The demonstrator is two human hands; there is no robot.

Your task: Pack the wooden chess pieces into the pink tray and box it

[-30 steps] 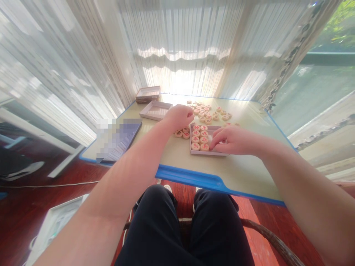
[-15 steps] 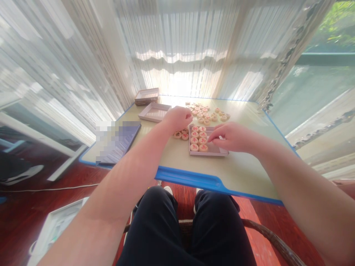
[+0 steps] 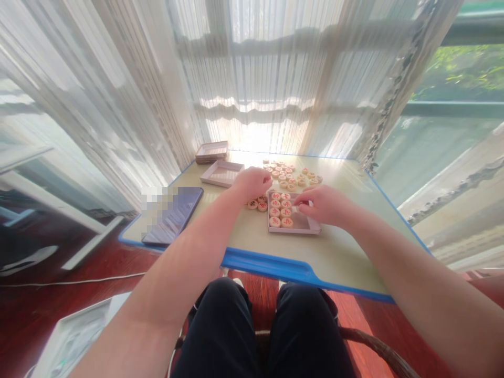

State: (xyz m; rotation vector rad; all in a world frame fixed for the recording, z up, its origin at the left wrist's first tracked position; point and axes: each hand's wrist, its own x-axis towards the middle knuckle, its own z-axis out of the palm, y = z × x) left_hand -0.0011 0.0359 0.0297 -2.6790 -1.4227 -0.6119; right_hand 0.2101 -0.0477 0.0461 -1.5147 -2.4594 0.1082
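1. Pieces (image 3: 286,222) in front of you are round, thick and pale as wood, with red characters on their tops; eight sit in two columns of four, filling the left side of a shallow box (image 3: 301,230) at the centre of the frame.
2. That box has low, pinkish-grey walls, and its floor shows to the right of the columns.
3. Your right hand (image 3: 325,205) comes in from the right of the frame over the box, thumb and forefinger nearly together; I cannot tell whether you have anything pinched between them.
4. Your left hand (image 3: 252,184) is half curled over a small cluster (image 3: 252,205) of pieces just left of the box; its fingertips are hidden, so I cannot tell if it grips one.
5. Loose pieces (image 3: 289,176) lie scattered beyond the box, above centre, their markings too small to read.
6. Your table (image 3: 342,257) is pale yellowish with a blue edge. Left of centre on it are a second shallow box (image 3: 223,174), a low stack of boxes (image 3: 212,150) and a dark tablet (image 3: 173,220), partly pixelated.
7. Sunlit sheer curtains (image 3: 260,68) fill the upper frame, with greenery (image 3: 460,73) at upper right and red-brown floor (image 3: 35,304) at lower left.
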